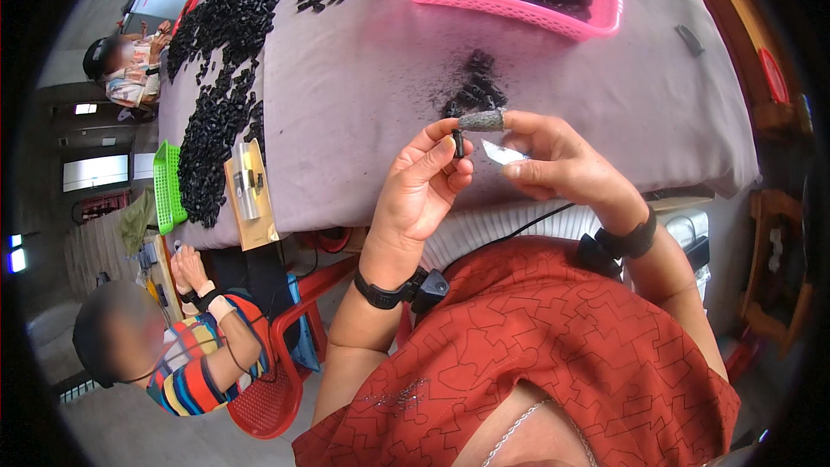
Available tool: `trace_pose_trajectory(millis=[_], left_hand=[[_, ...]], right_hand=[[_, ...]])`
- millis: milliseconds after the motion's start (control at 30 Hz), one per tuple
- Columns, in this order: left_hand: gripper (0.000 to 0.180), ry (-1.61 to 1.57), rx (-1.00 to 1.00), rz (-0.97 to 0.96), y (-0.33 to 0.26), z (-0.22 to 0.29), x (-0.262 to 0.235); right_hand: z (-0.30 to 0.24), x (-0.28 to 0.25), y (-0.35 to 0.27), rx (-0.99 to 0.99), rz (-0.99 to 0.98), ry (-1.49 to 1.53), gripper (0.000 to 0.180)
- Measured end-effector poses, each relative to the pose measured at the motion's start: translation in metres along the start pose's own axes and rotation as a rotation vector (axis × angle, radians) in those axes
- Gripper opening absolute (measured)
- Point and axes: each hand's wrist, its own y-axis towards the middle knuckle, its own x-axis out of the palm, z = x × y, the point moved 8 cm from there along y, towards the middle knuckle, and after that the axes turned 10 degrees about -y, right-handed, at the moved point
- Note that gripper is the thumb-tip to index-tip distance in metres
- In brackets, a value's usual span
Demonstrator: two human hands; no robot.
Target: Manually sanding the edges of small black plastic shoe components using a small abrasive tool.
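Observation:
My left hand (425, 177) is closed on a small black plastic piece (459, 145), pinched upright between thumb and fingers. Close by on the right, my right hand (562, 160) grips a small pale, pointed blade (501, 154) between thumb and fingers. A grey wrapping (482, 121) covers the end of my right index finger, which reaches across to the top of the black piece. Just beyond my hands, a small heap of black pieces (478, 86) lies on the grey cloth, with dark crumbs scattered around it.
A pink basket (510, 15) of black pieces stands at the far side of the cloth-covered table (346, 121). Large heaps of black pieces (233, 26) spread on the left, beside a green basket (169, 186) and a wooden board (251, 199). Two people sit on the left.

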Motion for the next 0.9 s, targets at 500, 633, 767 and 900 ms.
trace_pose_trajectory(millis=[500, 633, 767, 900], left_hand=[[0.025, 0.035, -0.024, -0.013, 0.004, -0.010, 0.007], [0.025, 0.058, -0.015, -0.001, 0.002, -0.008, 0.008], [0.026, 0.042, -0.027, -0.023, 0.002, -0.009, 0.007], [0.026, 0.009, -0.058, -0.024, 0.004, -0.013, 0.004]], right_hand=[[0.006, 0.008, 0.000, 0.005, -0.107, 0.038, 0.056], [0.007, 0.005, 0.001, 0.020, -0.096, 0.067, 0.054], [0.007, 0.006, 0.001, 0.017, -0.101, 0.063, 0.053], [0.005, 0.008, 0.002, -0.004, -0.117, 0.034, 0.054]])
